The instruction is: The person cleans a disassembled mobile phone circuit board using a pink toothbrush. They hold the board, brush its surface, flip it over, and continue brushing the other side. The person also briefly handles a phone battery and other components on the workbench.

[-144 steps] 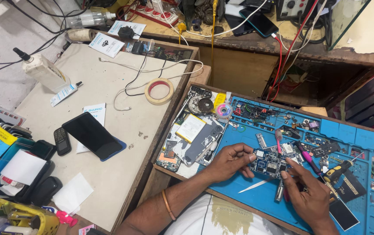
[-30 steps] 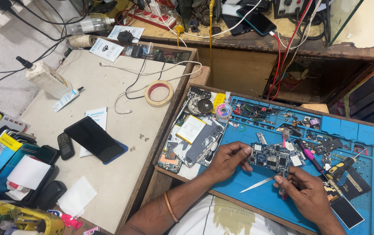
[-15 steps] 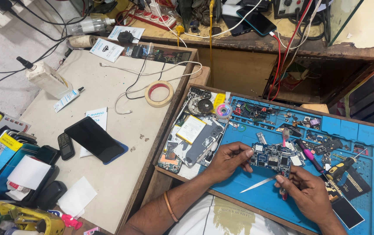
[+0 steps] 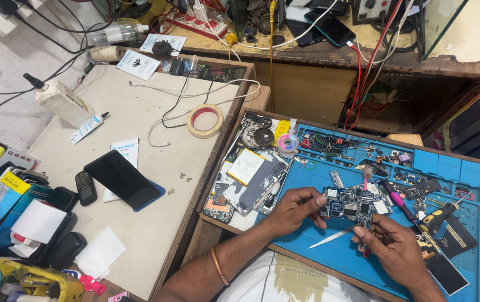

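Observation:
A blue-green phone circuit board [image 4: 350, 204] lies on the blue repair mat [image 4: 307, 173]. My left hand [image 4: 293, 208] pinches the board's left edge; a bangle sits on that forearm. My right hand [image 4: 397, 249] is closed around a thin red-handled tool [image 4: 365, 253], held at the board's lower right corner. Silver tweezers [image 4: 332, 237] lie on the mat between the two hands. A pink-handled screwdriver [image 4: 399, 201] and a yellow-and-black screwdriver [image 4: 438, 215] rest just right of the board.
An opened phone body with its battery [image 4: 248, 179] lies left of the mat. The grey side table [image 4: 139, 106] holds a tape roll [image 4: 205, 120], a black smartphone [image 4: 121, 179], a small keypad phone [image 4: 85, 187], a bottle [image 4: 61, 100] and cables. The mat's compartments hold small parts.
The hands stay on the board almost unmoved. My right hand has shifted slightly at the board's lower right corner.

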